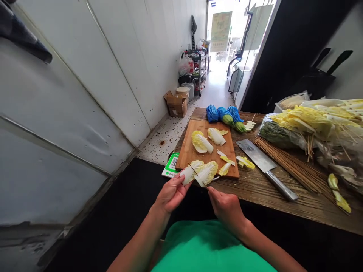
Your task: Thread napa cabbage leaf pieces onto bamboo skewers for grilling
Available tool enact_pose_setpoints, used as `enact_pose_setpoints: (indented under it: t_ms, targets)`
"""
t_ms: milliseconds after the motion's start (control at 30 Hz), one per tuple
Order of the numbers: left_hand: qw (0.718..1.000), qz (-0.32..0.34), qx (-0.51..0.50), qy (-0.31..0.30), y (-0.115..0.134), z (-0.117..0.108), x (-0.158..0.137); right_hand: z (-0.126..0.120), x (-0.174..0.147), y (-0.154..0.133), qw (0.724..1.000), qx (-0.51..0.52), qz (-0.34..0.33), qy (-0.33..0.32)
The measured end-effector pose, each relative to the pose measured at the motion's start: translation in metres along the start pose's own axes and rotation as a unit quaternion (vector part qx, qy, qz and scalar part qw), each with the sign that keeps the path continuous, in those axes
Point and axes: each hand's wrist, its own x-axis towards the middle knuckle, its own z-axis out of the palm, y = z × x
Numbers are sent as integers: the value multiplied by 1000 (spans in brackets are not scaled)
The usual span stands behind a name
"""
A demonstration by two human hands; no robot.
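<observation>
Between my hands, just off the near edge of the cutting board (188, 145), a thin wooden skewer (193, 168) runs through pieces of napa cabbage leaf. My left hand (173, 192) pinches one cabbage leaf piece (189, 173) by its white end. My right hand (227, 206) is closed on the lower end of the skewer, beside a second leaf piece (207, 173). On the board lie two stacks of cut cabbage, one on the left (200, 142) and one on the right (216, 136), plus narrow yellow-white strips (226, 169).
A cleaver (258, 156) lies right of the board, beside a long bundle of skewers (286, 162). Skewered cabbage (306, 119) is heaped on plastic bags at right. Vegetables in blue foam nets (224, 114) sit behind the board. A green QR-code card (171, 164) is at left.
</observation>
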Motion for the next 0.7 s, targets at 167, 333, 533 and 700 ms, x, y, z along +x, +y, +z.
enact_pose_setpoints:
  t_ms: [167,333,533,700]
  targets:
    - [998,-22,-22,60,-4,-4,7,-19,-7,-4,999,5,-34,-28]
    - [994,-69,-21,77,-10,-8,13,-32,-24,-2,996,0,-56,-76]
    - [998,2,-49,42,-10,-2,10,-40,-28,-5,994,-13,-37,-98]
    - [998,28,-37,39,-11,1,11,-42,-28,-7,996,-13,-36,-85]
